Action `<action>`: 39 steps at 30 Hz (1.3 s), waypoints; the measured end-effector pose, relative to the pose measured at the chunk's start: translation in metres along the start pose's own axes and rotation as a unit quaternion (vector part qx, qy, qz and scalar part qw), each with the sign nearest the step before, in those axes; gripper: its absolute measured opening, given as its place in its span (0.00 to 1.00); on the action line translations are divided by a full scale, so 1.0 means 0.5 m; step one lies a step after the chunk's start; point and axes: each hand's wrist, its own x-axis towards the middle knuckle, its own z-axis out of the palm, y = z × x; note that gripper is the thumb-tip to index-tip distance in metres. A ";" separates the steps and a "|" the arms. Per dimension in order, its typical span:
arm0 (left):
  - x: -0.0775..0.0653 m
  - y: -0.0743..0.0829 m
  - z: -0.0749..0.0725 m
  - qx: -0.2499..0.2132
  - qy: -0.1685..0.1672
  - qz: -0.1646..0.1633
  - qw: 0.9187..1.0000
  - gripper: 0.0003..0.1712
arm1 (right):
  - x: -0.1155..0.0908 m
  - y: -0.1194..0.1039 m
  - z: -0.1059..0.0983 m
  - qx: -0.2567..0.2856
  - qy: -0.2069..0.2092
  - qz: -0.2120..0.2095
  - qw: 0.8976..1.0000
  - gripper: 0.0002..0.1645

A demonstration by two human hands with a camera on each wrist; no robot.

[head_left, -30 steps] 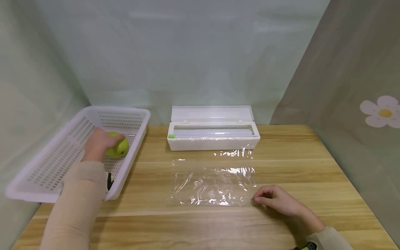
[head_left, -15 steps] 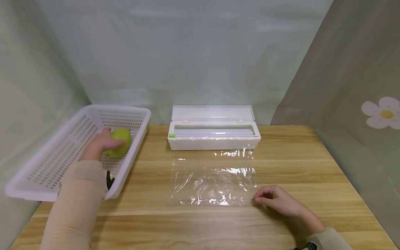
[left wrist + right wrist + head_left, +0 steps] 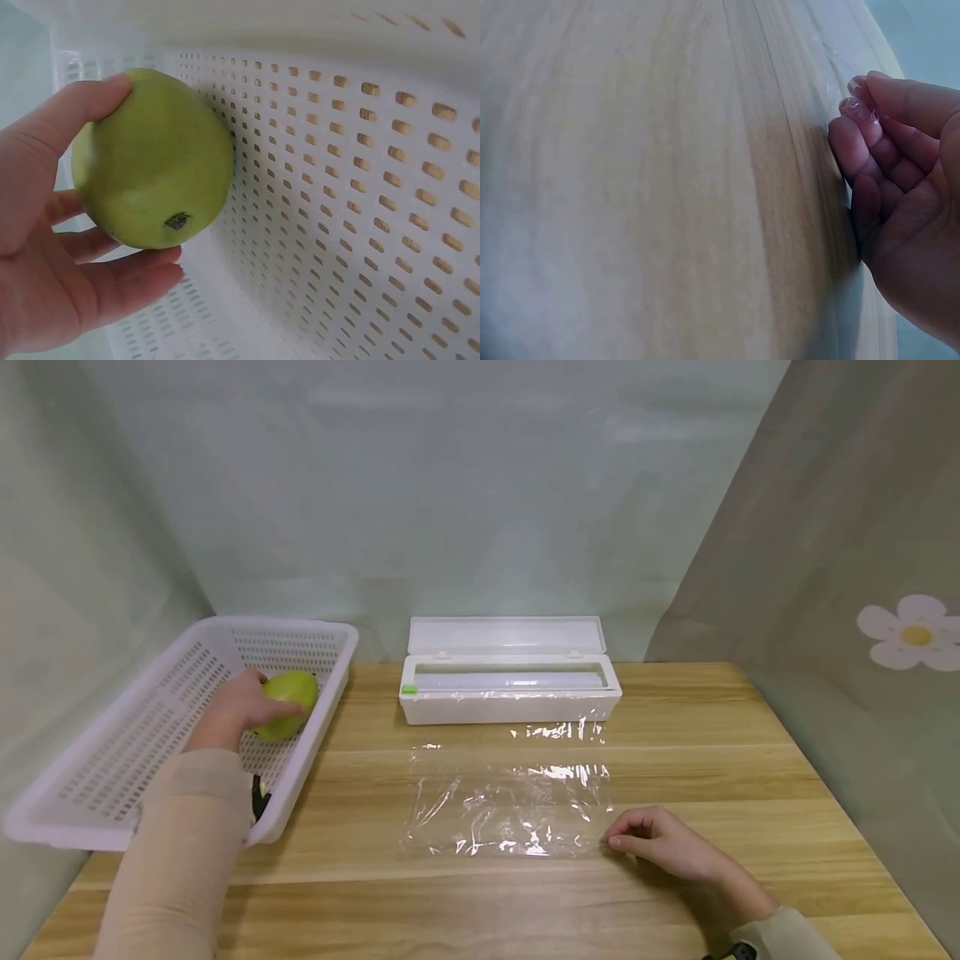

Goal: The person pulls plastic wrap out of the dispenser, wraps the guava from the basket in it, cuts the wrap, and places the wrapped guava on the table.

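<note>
Green fruit gripped between thumb and fingers of left hand; right hand pinches clear film.

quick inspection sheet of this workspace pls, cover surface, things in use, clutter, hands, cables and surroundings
Surface: wood-grain table, planks running crosswise in the head view.
Things in use: green fruit inside white basket; clear film spread on the table from white dispenser, whose lid is open.
Clutter: nothing seen.
Hands: left hand grips the fruit; whether the fruit is lifted off the basket floor, cannot tell. Right hand pinches the film's near right corner.
Cables: nothing seen.
Surroundings: grey-green sheeting behind; white flower with yellow centre on the right side.
</note>
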 end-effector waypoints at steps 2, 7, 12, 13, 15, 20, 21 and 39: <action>0.002 -0.002 0.002 0.009 -0.010 -0.001 1.000 0.61 | 0.000 -0.001 -0.001 0.000 -0.001 0.001 1.000 0.09; 0.011 -0.006 0.005 0.017 -0.034 -0.007 0.999 0.62 | 0.000 -0.003 -0.001 -0.002 -0.002 0.005 1.000 0.09; 0.012 -0.003 0.005 0.026 -0.022 0.011 0.999 0.64 | 0.000 -0.001 -0.001 -0.001 -0.001 0.002 1.000 0.10; 0.011 -0.002 0.004 0.030 -0.018 0.015 0.999 0.65 | 0.000 0.000 -0.001 0.000 -0.001 0.000 1.000 0.10; 0.009 -0.001 0.003 0.032 -0.010 0.018 0.999 0.66 | 0.001 0.002 -0.001 0.001 0.000 -0.006 1.000 0.09; 0.002 -0.003 -0.005 0.026 0.003 0.024 0.999 0.65 | 0.001 0.001 0.000 0.001 0.000 -0.006 1.000 0.09; 0.001 -0.003 -0.007 0.022 0.004 0.027 0.999 0.64 | 0.001 0.000 0.001 0.000 -0.001 -0.005 1.000 0.09; -0.023 -0.021 -0.045 0.005 0.030 0.052 0.998 0.65 | -0.001 -0.008 0.001 -0.006 -0.003 0.009 1.000 0.10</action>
